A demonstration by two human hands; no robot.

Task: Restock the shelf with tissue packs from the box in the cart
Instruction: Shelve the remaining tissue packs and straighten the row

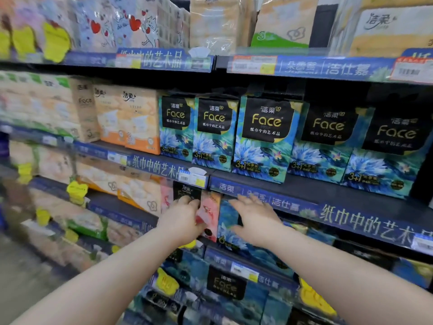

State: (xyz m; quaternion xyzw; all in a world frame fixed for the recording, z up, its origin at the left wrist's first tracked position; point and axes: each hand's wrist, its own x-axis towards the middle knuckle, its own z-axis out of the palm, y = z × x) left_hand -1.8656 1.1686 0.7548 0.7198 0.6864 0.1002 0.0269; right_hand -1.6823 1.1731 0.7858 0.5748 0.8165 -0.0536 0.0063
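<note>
Both my hands reach into the third shelf from the top. My left hand (181,219) curls its fingers around the upper edge of a pink tissue pack with a black label (209,211). My right hand (254,218) lies flat with fingers spread against a blue flowered tissue pack (228,218) standing right of the pink one. The shelf edge strip (293,204) hangs just above my fingertips. The cart and its box are out of view.
The shelf above holds a row of blue "Face" tissue packs (264,137), with orange packs (131,118) to their left. Lower shelves carry more blue packs (226,286) and yellow price tags (166,281). The aisle floor (21,277) lies at the lower left.
</note>
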